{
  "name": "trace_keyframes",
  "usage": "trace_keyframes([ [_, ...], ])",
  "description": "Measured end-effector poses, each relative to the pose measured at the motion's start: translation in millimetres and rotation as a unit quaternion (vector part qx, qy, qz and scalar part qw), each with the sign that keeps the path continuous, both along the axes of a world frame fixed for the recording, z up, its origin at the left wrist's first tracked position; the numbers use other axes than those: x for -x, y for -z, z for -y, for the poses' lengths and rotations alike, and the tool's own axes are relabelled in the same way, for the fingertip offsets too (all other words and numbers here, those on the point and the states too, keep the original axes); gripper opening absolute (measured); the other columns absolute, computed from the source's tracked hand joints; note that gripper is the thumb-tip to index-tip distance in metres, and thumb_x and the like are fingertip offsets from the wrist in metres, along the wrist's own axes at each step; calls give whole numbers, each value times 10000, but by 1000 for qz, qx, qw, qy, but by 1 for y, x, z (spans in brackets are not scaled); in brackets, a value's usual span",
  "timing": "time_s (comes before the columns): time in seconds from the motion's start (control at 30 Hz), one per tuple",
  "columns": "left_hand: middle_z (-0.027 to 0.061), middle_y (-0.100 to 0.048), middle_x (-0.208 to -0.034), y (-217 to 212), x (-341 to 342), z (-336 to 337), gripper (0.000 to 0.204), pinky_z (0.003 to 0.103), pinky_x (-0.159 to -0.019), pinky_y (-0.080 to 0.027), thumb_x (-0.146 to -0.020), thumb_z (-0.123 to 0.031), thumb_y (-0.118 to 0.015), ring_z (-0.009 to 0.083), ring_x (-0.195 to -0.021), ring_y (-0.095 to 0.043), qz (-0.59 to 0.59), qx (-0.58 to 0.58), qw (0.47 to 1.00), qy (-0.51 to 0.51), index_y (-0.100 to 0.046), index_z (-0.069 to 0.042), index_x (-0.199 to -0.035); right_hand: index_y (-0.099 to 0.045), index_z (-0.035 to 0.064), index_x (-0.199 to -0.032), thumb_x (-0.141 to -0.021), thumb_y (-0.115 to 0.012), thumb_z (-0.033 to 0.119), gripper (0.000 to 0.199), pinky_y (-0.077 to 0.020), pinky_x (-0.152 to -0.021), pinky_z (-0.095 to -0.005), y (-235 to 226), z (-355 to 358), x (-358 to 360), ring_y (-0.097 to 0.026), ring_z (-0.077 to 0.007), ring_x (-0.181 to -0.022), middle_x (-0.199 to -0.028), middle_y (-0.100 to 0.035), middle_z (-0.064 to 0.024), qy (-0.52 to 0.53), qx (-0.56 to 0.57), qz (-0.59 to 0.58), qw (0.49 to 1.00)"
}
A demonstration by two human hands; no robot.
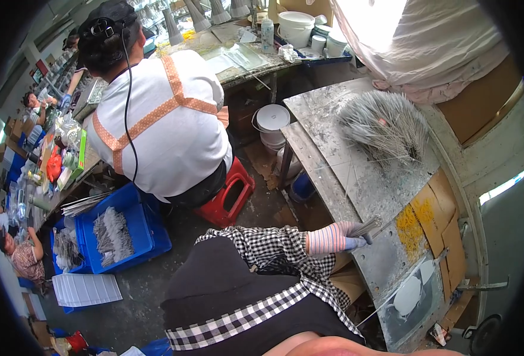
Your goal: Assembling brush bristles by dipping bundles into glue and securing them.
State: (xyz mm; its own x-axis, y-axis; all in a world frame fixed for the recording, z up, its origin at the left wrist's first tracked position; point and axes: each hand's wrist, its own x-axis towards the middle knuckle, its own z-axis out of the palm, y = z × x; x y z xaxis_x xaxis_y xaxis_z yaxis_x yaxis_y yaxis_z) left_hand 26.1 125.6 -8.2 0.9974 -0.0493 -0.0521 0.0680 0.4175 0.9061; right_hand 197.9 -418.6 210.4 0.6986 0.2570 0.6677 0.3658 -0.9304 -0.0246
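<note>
My left hand [340, 237], in a striped glove with grey fingertips, reaches over the near edge of the worktable [327, 160]. Its fingers are closed around a small bundle of thin grey stems [367, 226], whose tips point toward the right; their exact kind is too small to make out. Farther back on the same table lies a big heap of grey, bristly sprigs with thin stems [383, 124], apart from my hand. A black-and-white checked sleeve [274, 246] covers my left forearm. My right hand does not show.
Yellow bits lie on cardboard [415, 228] at the right; a stick and white patches [407, 295] are nearer. A co-worker [161, 118] sits on a red stool [229, 193]. Blue crates [149, 228] with grey sprigs stand on the floor; a lidded white bucket [272, 118] is behind.
</note>
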Motion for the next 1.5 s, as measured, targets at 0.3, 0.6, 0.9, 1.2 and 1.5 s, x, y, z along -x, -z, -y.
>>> trace_keyframes([
  [0.3, 20, -668, -882, -72, -38, -17, 318, 283, -608, -538, -945, -158, -668, 115, -765, -664, 249, -248, 930, -106, -662, -98, -1257, -658, -43, -1115, -943, -521, 166, 304, -500, -911, -381, -16, -7, 3, -664, -312, -986, -1056, -699, -155, -62, -16, 18, 998],
  [0.6, 60, -614, -1368, -141, -104, -36, 685, 384, -610, -557, -749, 72, -637, 284, -849, -706, 276, -706, 570, -316, -604, -246, -1354, -664, 22, -1017, -884, -659, 61, 139, -533, -766, -424, -2, -137, 11, -665, -365, -852, -924, -684, -168, -202, 128, -140, 961],
  [0.9, 125, -631, -889, -99, -111, -153, 305, 455, -635, -497, -798, -8, -650, 350, -776, -642, 144, -853, 471, -175, -650, -128, -1078, -592, 122, -1086, -902, -554, 157, 191, -492, -840, -430, 6, -92, -150, -626, -255, -948, -911, -620, -60, -119, 372, 107, 914],
  [1.2, 154, -686, -958, -67, -184, -155, 317, 453, -790, -531, -857, -79, -681, 362, -888, -663, 192, -853, 465, -140, -645, -97, -1172, -600, 98, -1189, -947, -550, 149, 253, -445, -1085, -386, 23, -33, -271, -588, -293, -1207, -1206, -648, -127, 184, 348, -11, 919],
  [1.5, 195, -700, -1051, -52, -245, -128, 330, 431, -834, -532, -904, -44, -666, 374, -945, -664, 232, -756, 588, -170, -636, -54, -1232, -640, 81, -1083, -927, -583, 124, 171, -523, -991, -377, 46, 17, -330, -635, -305, -1091, -1108, -671, -139, 188, 305, 71, 931],
])
